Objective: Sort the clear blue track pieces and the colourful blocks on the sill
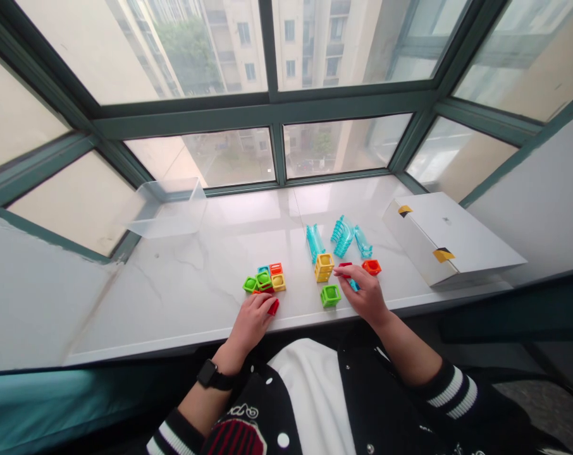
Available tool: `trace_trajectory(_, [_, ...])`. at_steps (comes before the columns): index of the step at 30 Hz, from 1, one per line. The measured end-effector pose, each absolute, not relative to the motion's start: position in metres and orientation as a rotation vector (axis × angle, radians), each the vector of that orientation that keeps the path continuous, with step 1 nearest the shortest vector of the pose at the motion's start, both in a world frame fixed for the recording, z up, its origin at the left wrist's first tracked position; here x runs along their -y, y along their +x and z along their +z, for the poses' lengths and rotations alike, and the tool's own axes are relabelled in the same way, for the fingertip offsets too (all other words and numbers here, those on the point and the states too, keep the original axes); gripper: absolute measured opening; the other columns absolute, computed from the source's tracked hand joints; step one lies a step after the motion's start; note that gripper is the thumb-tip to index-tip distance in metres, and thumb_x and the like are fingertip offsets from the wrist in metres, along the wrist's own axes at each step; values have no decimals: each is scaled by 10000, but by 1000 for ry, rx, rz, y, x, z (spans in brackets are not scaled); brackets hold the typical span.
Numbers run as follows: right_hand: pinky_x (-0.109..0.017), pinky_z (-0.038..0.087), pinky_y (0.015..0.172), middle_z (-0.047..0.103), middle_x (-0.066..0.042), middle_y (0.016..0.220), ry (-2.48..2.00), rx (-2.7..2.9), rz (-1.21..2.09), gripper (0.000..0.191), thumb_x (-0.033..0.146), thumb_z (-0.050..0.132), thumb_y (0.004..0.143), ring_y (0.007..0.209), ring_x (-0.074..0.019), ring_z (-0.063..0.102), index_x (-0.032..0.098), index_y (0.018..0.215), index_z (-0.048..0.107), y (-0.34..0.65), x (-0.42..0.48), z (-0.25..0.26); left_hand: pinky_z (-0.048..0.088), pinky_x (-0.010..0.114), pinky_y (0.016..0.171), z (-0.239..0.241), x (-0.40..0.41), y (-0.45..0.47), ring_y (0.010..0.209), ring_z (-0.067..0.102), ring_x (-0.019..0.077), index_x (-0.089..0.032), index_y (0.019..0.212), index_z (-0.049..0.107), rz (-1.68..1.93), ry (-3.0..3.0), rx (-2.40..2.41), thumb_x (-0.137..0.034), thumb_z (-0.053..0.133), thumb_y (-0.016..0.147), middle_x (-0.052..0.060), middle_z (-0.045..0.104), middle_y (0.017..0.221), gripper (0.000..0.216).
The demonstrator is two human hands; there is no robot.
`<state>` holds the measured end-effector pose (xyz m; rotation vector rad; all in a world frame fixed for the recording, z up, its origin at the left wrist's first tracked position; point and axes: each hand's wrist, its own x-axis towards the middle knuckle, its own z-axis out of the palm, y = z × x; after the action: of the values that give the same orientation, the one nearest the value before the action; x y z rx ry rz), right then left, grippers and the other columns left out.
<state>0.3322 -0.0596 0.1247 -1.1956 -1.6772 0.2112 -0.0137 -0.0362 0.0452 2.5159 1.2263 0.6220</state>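
My left hand (251, 320) is closed around a red cube block (274, 308), which shows by the thumb. Just beyond it is a cluster of hollow cube blocks: a green block (264, 280), a yellow block (277, 282) and a red-orange block (276, 268) among them. My right hand (366, 292) has its fingers stretched out, the tips beside a yellow block stack (324, 268). A red block (345, 268) lies partly behind those fingers, and a blue block (355, 285) is half hidden under the hand. Nearer me stands a green block (331, 295).
Clear turquoise track pieces (343, 237) lie behind the right-hand blocks, and an orange-red block (372, 267) is to their right. A translucent plastic bin (172, 215) stands at the left. On the right is a white box (452, 237). Windows border the marble-look sill (196, 309).
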Motion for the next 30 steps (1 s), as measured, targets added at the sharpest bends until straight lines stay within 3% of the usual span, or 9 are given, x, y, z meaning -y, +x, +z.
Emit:
trace_trajectory(6, [-437,624,892,803,-53,1025,-1215,1650,229,204,218,618,1011,960,-252,755,281,1150,754,337,62,124,498,548,1119,44,34,-6,1236,613,329,-280,1323,695,537,2413,-1366,-236,535,1000,122,680,1358,364])
trace_trajectory(13, [-432,627,877,806,-59,1004,-1223,1648,249,179,248,611,1019,938,-250,757,269,1118,757,336,61,123,522,519,1094,42,31,-5,1192,594,310,-225,1278,691,444,2429,-1361,-84,463,926,130,672,1320,443])
trace_trajectory(22, [-436,625,895,803,-63,1008,-1238,1637,265,189,254,608,1021,948,-249,753,262,1142,753,340,62,117,543,490,1054,38,24,-6,1173,621,295,-211,1261,639,409,2380,-1293,-66,499,881,145,642,1290,430])
trace_trajectory(30, [-430,632,883,799,-63,1020,-1242,1616,280,187,250,613,1020,947,-247,755,265,1146,751,341,62,117,511,523,1082,47,25,-5,1201,626,324,-215,1243,632,387,2269,-1315,-189,633,884,140,674,1274,360])
